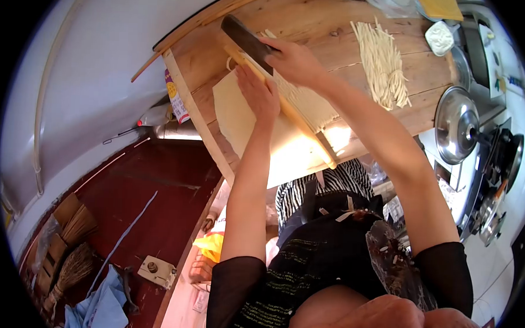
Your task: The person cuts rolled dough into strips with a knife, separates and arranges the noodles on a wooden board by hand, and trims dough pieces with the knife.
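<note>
At the far left, a straw broom (77, 266) and a crumpled blue cloth (106, 300) lie low in the view, both partly hard to make out near the black, rounded edge.

Toward the middle, a pale dough sheet (230, 108) lies flat on the wooden counter (314, 15); bright glare washes out its near part, and the left forearm covers some of it. The left hand (258, 94) presses down, fingers extended and close together, on the sheet and against a wooden rod (301, 124), hiding a stretch of it. The rod's long axis runs diagonally, from the far left down to the near right, ending at the counter's near edge.

A dark knife (244, 37) stands along the rod's right side, its long axis sloping roughly the same way and its free end pointing far left. The right hand (295, 64) is closed around its near part, so the handle is hidden.

Right of the rod lies finely cut dough (313, 105), partly covered by the right forearm. Farther right, well apart, a bundle of noodles (381, 64) runs from far to near, slanting slightly right. Beyond it are a white bowl (439, 38) and a shiny metal lid (456, 121).
</note>
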A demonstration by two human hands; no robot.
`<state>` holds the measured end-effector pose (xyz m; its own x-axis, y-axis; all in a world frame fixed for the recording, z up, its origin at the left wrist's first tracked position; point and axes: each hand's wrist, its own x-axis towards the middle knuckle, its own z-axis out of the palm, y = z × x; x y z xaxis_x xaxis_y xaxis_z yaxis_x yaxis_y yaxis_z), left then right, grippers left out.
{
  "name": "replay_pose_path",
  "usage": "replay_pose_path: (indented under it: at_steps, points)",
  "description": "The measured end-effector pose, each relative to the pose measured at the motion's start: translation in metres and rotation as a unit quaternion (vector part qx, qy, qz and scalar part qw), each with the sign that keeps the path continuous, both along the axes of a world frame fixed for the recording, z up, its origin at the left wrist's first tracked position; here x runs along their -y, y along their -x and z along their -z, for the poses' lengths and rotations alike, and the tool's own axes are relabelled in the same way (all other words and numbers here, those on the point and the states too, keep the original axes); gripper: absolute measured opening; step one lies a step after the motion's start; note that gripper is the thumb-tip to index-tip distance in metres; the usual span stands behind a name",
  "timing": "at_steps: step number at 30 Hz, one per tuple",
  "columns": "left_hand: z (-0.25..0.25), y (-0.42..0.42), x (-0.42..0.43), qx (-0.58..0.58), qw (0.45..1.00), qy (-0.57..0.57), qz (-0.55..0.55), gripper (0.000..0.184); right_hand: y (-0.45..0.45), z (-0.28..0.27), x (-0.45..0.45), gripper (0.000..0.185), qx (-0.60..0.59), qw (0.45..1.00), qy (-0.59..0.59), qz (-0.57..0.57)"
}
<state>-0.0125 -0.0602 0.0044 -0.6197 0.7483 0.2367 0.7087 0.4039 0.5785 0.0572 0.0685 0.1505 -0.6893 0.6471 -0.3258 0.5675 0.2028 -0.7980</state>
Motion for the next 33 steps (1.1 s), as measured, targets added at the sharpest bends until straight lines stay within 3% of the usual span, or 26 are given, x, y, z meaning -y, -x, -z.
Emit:
replay_pose_path:
  at_steps: [2, 4, 7, 10, 11, 13, 15, 16, 18, 19, 20, 21, 22, 24, 27, 29, 31, 33]
  points:
    - [-0.01, -0.026, 0.012, 0.028, 0.999, 0.02, 0.0, 0.075, -0.049, -0.03, 0.015, 0.048, -0.082, 0.981, 0.156, 0.079]
    - [-0.02, -0.055, 0.03, 0.038, 0.999, 0.026, 0.0, 0.074, -0.106, -0.018, 0.038, 0.047, -0.196, 0.967, 0.093, 0.137]
    - [-0.021, -0.083, 0.051, 0.07, 0.996, 0.047, -0.018, 0.072, -0.206, -0.011, 0.055, 0.052, -0.15, 0.964, 0.024, 0.22]
    - [-0.018, -0.094, 0.066, 0.083, 0.992, 0.084, -0.049, 0.068, -0.284, 0.007, 0.034, 0.059, -0.011, 0.941, -0.302, 0.155]
    - [-0.017, -0.099, 0.07, 0.079, 0.989, 0.106, -0.064, 0.064, -0.309, 0.018, 0.022, 0.059, -0.018, 0.943, -0.299, 0.147]
    - [-0.018, -0.113, 0.079, 0.068, 0.986, 0.104, -0.111, 0.061, -0.352, 0.048, 0.005, 0.06, 0.128, 0.919, -0.344, 0.144]
    - [-0.026, -0.123, 0.08, 0.048, 0.982, 0.095, -0.157, 0.057, -0.38, 0.074, -0.012, 0.058, 0.174, 0.907, -0.359, 0.133]
    - [-0.033, -0.132, 0.081, 0.037, 0.995, 0.009, -0.097, 0.056, -0.391, 0.087, -0.018, 0.057, 0.234, 0.887, -0.377, 0.128]
    - [-0.035, -0.159, 0.088, 0.06, 0.993, -0.097, 0.003, 0.057, -0.401, 0.105, -0.02, 0.056, 0.193, 0.883, -0.408, 0.126]
    - [-0.024, -0.173, 0.084, 0.006, 1.0, -0.022, 0.014, 0.058, -0.407, 0.113, -0.02, 0.055, 0.162, 0.872, -0.442, 0.135]
    - [-0.01, -0.188, 0.082, -0.05, 0.997, 0.049, 0.028, 0.06, -0.411, 0.122, -0.019, 0.055, 0.208, 0.883, -0.396, 0.141]
    - [-0.01, -0.202, 0.078, -0.045, 0.989, 0.141, 0.018, 0.062, -0.413, 0.127, -0.02, 0.055, 0.201, 0.886, -0.396, 0.136]
    - [-0.02, -0.213, 0.07, -0.047, 0.989, 0.142, 0.011, 0.062, -0.415, 0.129, -0.022, 0.054, 0.19, 0.895, -0.378, 0.142]
    - [-0.049, -0.227, 0.051, 0.114, 0.967, 0.224, -0.047, 0.068, -0.409, 0.125, -0.024, 0.053, 0.175, 0.905, -0.36, 0.141]
    - [-0.04, -0.242, 0.027, 0.181, 0.969, 0.15, -0.074, 0.075, -0.374, 0.096, -0.023, 0.047, 0.09, 0.885, -0.443, 0.107]
    - [-0.03, -0.254, 0.014, 0.226, 0.966, 0.121, -0.017, 0.078, -0.323, 0.084, -0.013, 0.038, 0.016, 0.951, -0.3, 0.077]
    - [-0.043, -0.255, 0.001, 0.268, 0.957, 0.096, -0.049, 0.076, -0.268, 0.07, -0.008, 0.028, -0.057, 0.989, -0.136, 0.003]
    - [-0.053, -0.245, 0.009, 0.264, 0.958, 0.063, -0.09, 0.072, -0.228, 0.09, -0.014, 0.023, -0.035, 0.975, -0.201, -0.085]
